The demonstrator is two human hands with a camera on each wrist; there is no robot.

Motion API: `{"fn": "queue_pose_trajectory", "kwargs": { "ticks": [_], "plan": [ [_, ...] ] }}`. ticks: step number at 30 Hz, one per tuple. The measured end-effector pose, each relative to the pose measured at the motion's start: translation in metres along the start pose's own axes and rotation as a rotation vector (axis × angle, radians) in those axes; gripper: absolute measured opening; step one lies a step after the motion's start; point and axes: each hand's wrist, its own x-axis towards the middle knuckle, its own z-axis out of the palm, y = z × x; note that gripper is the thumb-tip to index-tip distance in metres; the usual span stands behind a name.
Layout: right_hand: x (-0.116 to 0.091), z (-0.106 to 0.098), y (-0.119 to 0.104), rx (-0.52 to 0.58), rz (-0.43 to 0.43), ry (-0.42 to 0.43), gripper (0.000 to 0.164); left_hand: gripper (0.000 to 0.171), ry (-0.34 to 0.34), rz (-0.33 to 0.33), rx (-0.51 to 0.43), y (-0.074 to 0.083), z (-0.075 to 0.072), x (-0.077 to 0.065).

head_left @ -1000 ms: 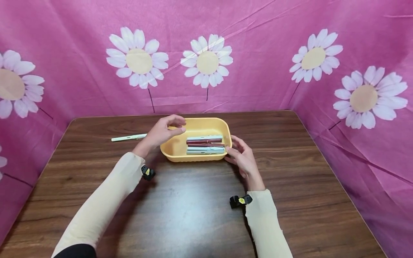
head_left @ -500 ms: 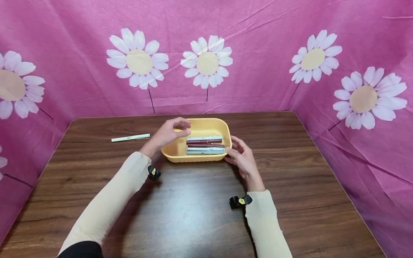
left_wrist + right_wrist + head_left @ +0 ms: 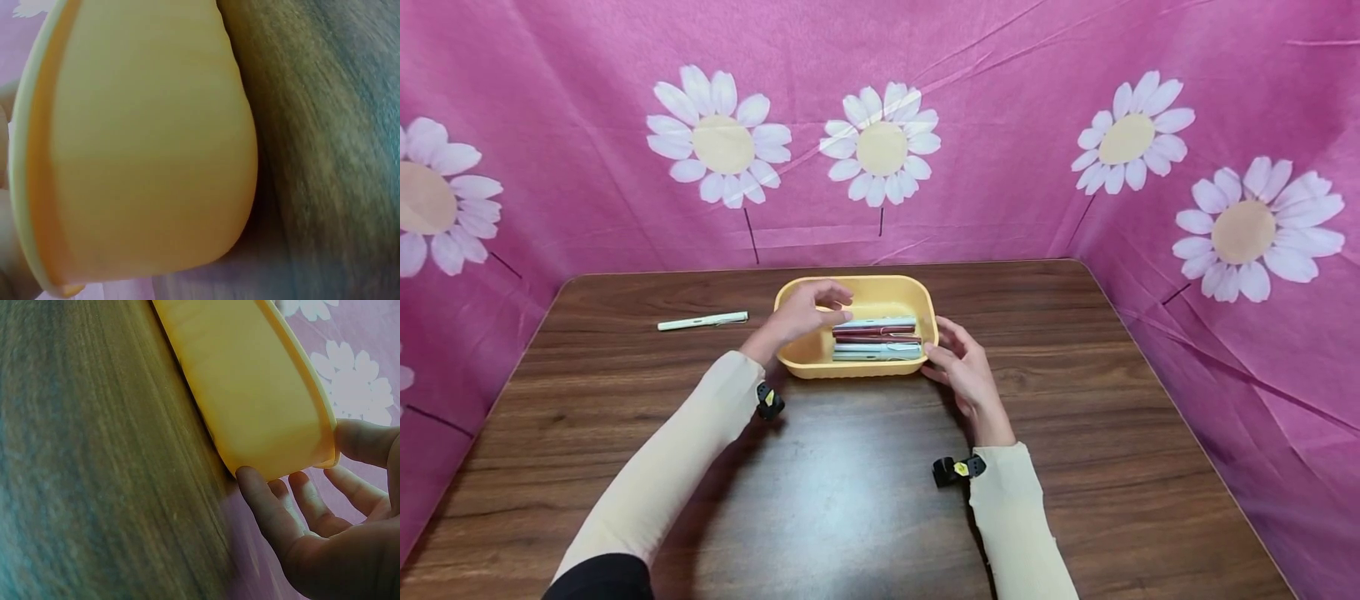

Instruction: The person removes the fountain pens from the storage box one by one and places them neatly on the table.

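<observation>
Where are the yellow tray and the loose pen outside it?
Yellow tray (image 3: pixel 889 292), head view: the inside of its far wall.
Loose pen (image 3: pixel 703 321), head view: the middle of its length.

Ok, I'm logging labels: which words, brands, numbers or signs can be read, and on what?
Nothing can be read in any view.
Left wrist camera and right wrist camera: yellow patches, any marking too small to read.
Pens in the tub and loose pen: too small to tell any lettering.

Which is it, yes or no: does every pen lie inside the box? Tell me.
No, one pale pen lies on the table, to the left of the box in the head view.
</observation>
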Motion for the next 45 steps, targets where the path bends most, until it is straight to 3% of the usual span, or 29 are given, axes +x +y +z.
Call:
{"fn": "queue_pose_trajectory", "kwargs": {
  "ticks": [15,20,31,45],
  "plan": [
    [0.001,0.003,-0.002,0.019,-0.008,-0.010,0.056,0.040,0.002,-0.089,0.058,-0.004,0.009,0.013],
    [0.000,0.002,-0.001,0.013,-0.006,-0.010,0.056,0.035,0.005,-0.084,0.121,-0.008,0.014,0.020],
    [-0.001,0.001,-0.003,0.015,-0.002,-0.003,0.056,0.023,-0.067,-0.101,0.224,-0.009,0.022,0.022],
    [-0.001,0.001,-0.002,0.025,0.001,-0.003,0.056,0.022,-0.070,-0.095,0.259,-0.010,0.022,0.021]
  ]
}}
